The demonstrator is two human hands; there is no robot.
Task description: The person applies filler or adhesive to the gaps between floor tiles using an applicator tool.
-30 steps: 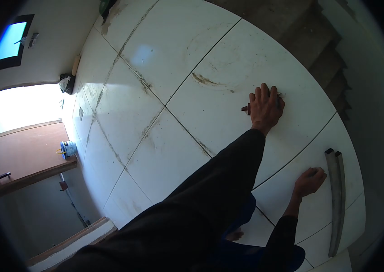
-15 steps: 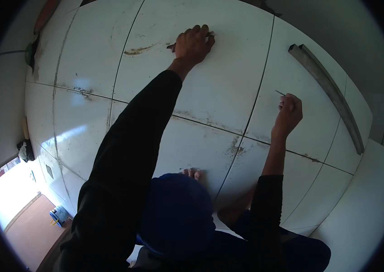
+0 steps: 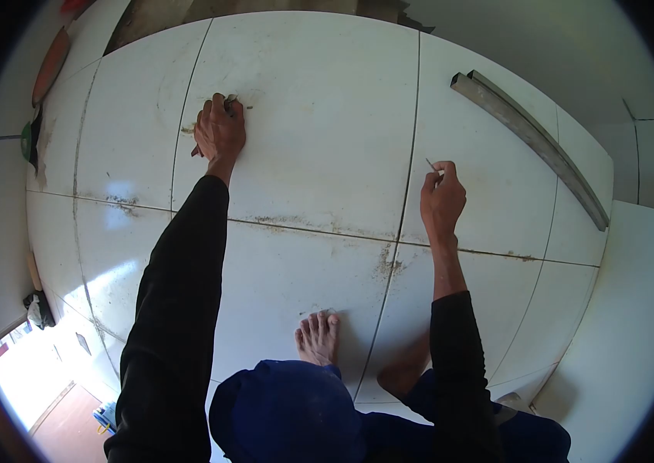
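My left hand [image 3: 219, 127] is pressed down on a large white floor tile [image 3: 304, 139], fingers wrapped round something mostly hidden. A dark brown end [image 3: 196, 152] sticks out by the wrist side, and a greyish bit [image 3: 229, 103] shows at the fingertips. Beside the knuckles lies a brown smear [image 3: 187, 130] on the tile, partly covered by the hand. My right hand [image 3: 443, 197] is raised over the tiles to the right, near a joint. Its thumb and fingers pinch a thin, stick-like thing [image 3: 430, 164] that points up and left.
Two long grey metal tubes [image 3: 532, 131] lie along the right side. Dirt [image 3: 389, 262] gathers at the tile joints. My bare foot [image 3: 317, 337] stands close in front. A trowel-like orange-brown tool [image 3: 50, 67] is at the far left, and a bright doorway [image 3: 26, 374] opens lower left.
My left hand has slid left over the tile to the brown smear, still closed. The right hand has shifted slightly left with the thin stick. The camera view has moved, showing more of my foot.
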